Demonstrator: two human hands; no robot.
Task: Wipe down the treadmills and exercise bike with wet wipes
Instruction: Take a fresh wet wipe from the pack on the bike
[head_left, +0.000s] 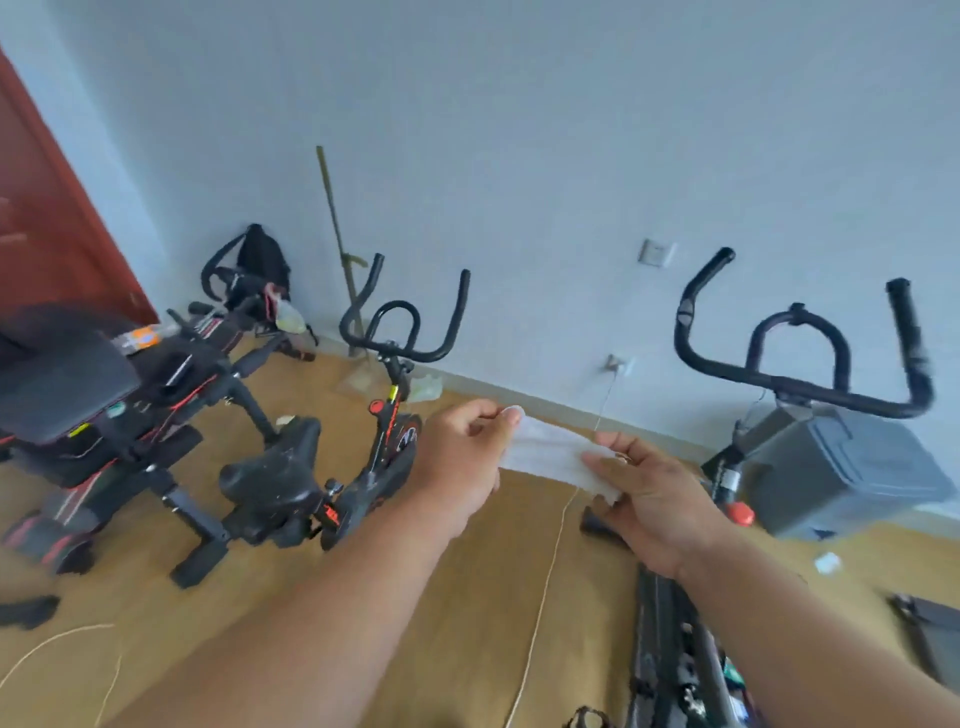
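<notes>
Wet wipe (558, 460) stretched between left hand (462, 457) and right hand (654, 499), both pinching its ends, exercise bike (358, 457) behind on wooden floor (467, 597).

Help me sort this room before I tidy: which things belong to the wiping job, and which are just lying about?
Part of the job:
wet wipe, stretched between left hand and right hand
exercise bike
second bike's handlebars

Just lying about:
stick leaning on the wall
grey bin
white cord on the floor
backpack
</notes>
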